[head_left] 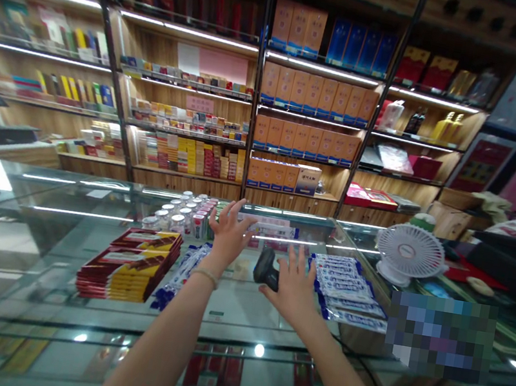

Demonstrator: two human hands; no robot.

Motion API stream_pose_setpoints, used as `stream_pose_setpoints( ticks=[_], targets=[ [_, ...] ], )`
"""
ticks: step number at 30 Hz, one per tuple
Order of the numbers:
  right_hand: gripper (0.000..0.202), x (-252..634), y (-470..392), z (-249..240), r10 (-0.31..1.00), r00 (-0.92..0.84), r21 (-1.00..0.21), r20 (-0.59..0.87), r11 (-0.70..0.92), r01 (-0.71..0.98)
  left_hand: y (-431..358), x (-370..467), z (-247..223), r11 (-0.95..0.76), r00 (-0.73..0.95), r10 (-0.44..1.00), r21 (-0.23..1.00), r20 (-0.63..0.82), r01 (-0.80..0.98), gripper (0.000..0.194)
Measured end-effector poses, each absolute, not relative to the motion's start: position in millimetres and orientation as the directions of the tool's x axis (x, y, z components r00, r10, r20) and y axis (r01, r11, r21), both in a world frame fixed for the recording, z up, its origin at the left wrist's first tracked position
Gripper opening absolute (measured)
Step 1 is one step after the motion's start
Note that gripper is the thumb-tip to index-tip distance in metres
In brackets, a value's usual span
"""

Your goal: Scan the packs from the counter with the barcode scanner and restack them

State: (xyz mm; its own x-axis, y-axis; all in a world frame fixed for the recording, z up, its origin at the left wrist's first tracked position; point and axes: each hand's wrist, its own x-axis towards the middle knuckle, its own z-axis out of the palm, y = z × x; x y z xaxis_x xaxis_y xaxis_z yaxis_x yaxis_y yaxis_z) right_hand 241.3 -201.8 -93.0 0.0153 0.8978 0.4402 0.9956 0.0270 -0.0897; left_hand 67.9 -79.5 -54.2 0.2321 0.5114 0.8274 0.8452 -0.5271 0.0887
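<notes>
My left hand hovers over the glass counter with its fingers spread and nothing in them. Just beyond its fingertips lies a single white and blue wrapped bar. My right hand is open, fingers apart, beside a black handheld scanner; whether the thumb touches it I cannot tell. To the right, white and blue wrapped bars lie in a row. More such bars sit left of my left forearm, next to stacked red and yellow chocolate packs. Behind them stand several small white-lidded jars.
A white fan stands on the right of the glass counter. A dark cable runs along the right side. Shelves behind hold orange boxes, blue boxes and small packs. One patch at right is pixelated.
</notes>
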Motion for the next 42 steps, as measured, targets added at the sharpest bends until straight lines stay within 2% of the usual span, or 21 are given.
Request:
stream_pose_setpoints(
  ticks=[6, 9, 13, 19, 22, 28, 34, 37, 42],
  targets=[
    [0.038, 240.6, -202.4, -94.6, 0.861, -0.049, -0.044, 0.505, 0.083, 0.996, -76.1, 66.4, -58.1, -0.518, 0.219, 0.512, 0.096, 0.831, 0.85, 0.025],
    [0.029, 243.1, -206.4, -89.7, 0.831, -0.054, -0.081, 0.553, 0.119, 0.99, -76.2, 66.0, -58.7, -0.507, 0.213, 0.524, 0.101, 0.825, 0.856, 0.028],
    [0.033, 252.6, -213.5, -77.1, 0.816, 0.003, -0.241, 0.578, 0.167, 0.956, -75.9, 66.1, -58.7, -0.496, 0.206, 0.537, 0.109, 0.818, 0.862, 0.03],
    [0.043, 268.3, -228.7, -54.0, 0.891, 0.123, -0.516, 0.437, 0.136, 0.846, -77.7, 66.9, -57.1, -0.502, 0.209, 0.553, 0.122, 0.806, 0.856, 0.029],
    [0.041, 270.2, -235.8, -47.2, 0.917, 0.125, -0.569, 0.378, 0.124, 0.813, -80.2, 66.9, -54.5, -0.497, 0.206, 0.558, 0.125, 0.804, 0.858, 0.03],
    [0.023, 267.4, -241.6, -46.6, 0.906, 0.153, -0.416, 0.395, 0.028, 0.909, -80.8, 67.0, -52.9, -0.498, 0.199, 0.552, 0.128, 0.809, 0.858, 0.028],
    [0.035, 268.7, -239.3, -49.0, 0.848, 0.142, -0.288, 0.51, 0.013, 0.957, -81.6, 68.1, -52.1, -0.505, 0.192, 0.569, 0.155, 0.799, 0.849, 0.028],
    [0.033, 268.4, -234.6, -50.6, 0.866, 0.124, -0.209, 0.485, -0.023, 0.978, -81.5, 68.0, -52.3, -0.499, 0.189, 0.572, 0.156, 0.798, 0.853, 0.029],
    [0.034, 264.0, -221.2, -65.0, 0.87, -0.028, -0.051, 0.491, 0.061, 0.997, -81.1, 67.9, -52.9, -0.498, 0.186, 0.567, 0.154, 0.802, 0.853, 0.029]
  ],
)
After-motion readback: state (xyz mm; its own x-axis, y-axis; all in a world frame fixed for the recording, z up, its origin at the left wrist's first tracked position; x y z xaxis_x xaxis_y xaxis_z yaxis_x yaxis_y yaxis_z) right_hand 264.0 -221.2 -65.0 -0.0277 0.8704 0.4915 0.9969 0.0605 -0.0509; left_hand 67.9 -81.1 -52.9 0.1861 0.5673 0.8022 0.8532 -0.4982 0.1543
